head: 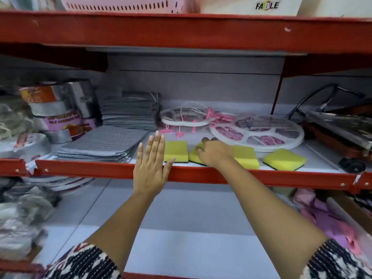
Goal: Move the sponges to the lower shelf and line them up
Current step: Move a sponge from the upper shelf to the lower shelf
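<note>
Several yellow sponges with dark green undersides lie along the front of the middle shelf (302, 176). The leftmost sponge (175, 150) sits just right of my left hand (151, 166), which is flat with fingers together and apart from the thumb, holding nothing. My right hand (215, 153) curls over the second sponge (193, 156), fingers wrapped on its far edge. A third sponge (246, 157) lies right of that hand, and a fourth (284, 159) sits tilted farther right. The lower shelf (181, 228) is a grey-white surface below.
Stacked grey cloths (104, 144) and tape rolls (58, 117) fill the left of the middle shelf. White round hangers with pink pegs (257, 131) lie behind the sponges. A metal appliance (340, 133) stands at right. Pink items (330, 218) sit on the lower shelf's right.
</note>
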Demonstrator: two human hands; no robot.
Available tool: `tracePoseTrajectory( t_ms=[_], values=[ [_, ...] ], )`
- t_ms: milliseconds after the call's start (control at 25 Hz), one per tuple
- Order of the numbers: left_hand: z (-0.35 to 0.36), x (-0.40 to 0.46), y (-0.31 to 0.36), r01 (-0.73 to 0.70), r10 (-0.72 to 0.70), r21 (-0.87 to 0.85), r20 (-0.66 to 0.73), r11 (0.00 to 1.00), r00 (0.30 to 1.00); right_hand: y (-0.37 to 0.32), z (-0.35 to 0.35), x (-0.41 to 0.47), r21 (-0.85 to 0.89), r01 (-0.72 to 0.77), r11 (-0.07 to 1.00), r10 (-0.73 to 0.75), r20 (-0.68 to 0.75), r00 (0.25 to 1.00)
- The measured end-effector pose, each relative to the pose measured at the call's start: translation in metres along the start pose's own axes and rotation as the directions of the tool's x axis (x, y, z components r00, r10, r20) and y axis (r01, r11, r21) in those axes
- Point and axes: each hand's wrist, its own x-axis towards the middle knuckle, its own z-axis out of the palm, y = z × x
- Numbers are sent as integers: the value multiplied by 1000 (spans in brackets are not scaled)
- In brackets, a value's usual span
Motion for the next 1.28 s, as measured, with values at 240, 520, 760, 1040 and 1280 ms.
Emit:
tracePoseTrajectory(
  t_ms=[240, 520, 760, 1040, 1280],
  values=[
    [18, -3, -5, -3, 9, 44, -125, 999, 992, 0, 0, 31, -28, -17, 999, 21, 156, 987],
    [25, -6, -8, -41, 53, 56, -231, 998, 972, -2, 13, 44, 15, -134, 991, 129, 174, 976],
    [23, -6, -8, -28, 40, 62, -214, 998, 976, -7, 3, 34, 28, -146, 989, 139, 175, 975],
    [22, -4, -8, -46, 54, 39, -227, 998, 972, -21, -6, -46, 143, -7, 990, 47, -280, 959],
    [21, -4, -6, -31, 41, 46, -225, 998, 973, -22, 68, -131, 147, 199, 969, -70, -609, 790]
  ],
)
